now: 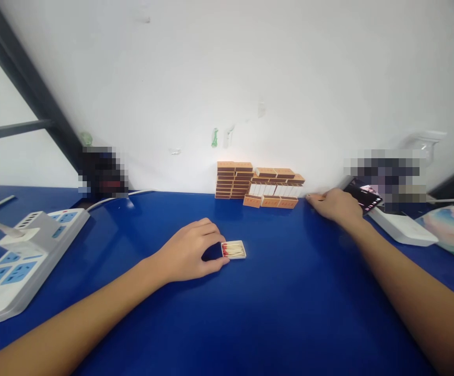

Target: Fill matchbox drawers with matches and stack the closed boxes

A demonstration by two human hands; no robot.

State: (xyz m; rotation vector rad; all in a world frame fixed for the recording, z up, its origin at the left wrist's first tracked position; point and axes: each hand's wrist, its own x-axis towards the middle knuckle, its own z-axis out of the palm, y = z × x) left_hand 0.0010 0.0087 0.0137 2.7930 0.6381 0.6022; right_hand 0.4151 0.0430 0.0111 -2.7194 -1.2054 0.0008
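Observation:
My left hand [195,248] grips the left end of a small white matchbox tray [244,250] between thumb and fingers. The tray lies on the blue table, filled with red-tipped matches [232,250]. My right hand [336,205] rests near the wall, just right of the stacked matchboxes and beside a dark phone [362,197]. Its fingers look curled, and whatever they hold, if anything, is hidden. Against the wall, orange and brown matchboxes [234,181] stand in a neat left stack. Next to it is a second group of matchboxes [276,201], with white parts showing in its middle.
A white power strip [34,277] with a plugged-in charger lies on the left. At right are a white device [405,230] and a pastel-patterned item [452,224]. Blurred dark objects stand at both back corners, and the white wall [227,78] bounds the blue table [274,318].

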